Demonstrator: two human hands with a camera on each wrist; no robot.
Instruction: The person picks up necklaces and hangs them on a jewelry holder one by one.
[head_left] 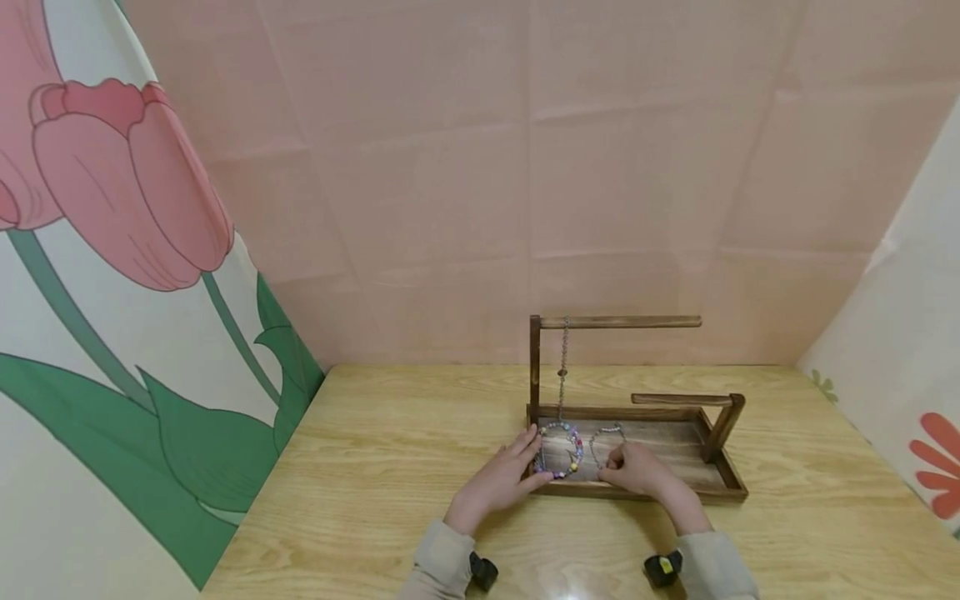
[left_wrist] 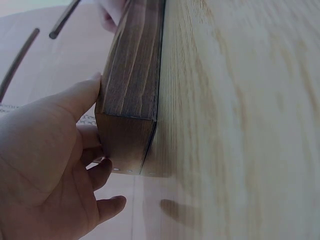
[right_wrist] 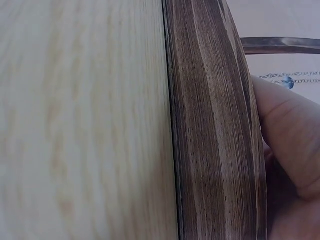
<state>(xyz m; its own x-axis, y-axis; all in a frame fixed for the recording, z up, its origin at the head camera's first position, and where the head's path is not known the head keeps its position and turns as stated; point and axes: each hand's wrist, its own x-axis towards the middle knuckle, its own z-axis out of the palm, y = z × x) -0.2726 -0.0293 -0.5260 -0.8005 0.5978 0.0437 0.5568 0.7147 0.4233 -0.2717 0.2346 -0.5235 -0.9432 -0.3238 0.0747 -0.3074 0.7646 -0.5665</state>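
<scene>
A dark wooden jewelry stand with a tray base (head_left: pixel 660 493) sits on the table. My left hand (head_left: pixel 504 477) rests at its left front corner, fingers extended along the left side and thumb over the front edge. In the left wrist view that thumb lies against the tray wall (left_wrist: pixel 132 65). Beside those fingers, a bracelet of colorful beads (head_left: pixel 577 450) forms a ring in the tray. My right hand (head_left: pixel 637 468) reaches over the front wall with curled fingers, pinching a thin silvery bracelet (head_left: pixel 592 446) laid in a loop; the tray wall (right_wrist: pixel 215 120) partly hides this hand in the right wrist view.
A chain necklace (head_left: pixel 563 367) hangs from the stand's tall upper bar (head_left: pixel 622 322). A shorter bar (head_left: pixel 678 399) rises at the tray's right end. The light wooden table (head_left: pixel 375 467) meets a pink backdrop (head_left: pixel 420 208) behind the stand.
</scene>
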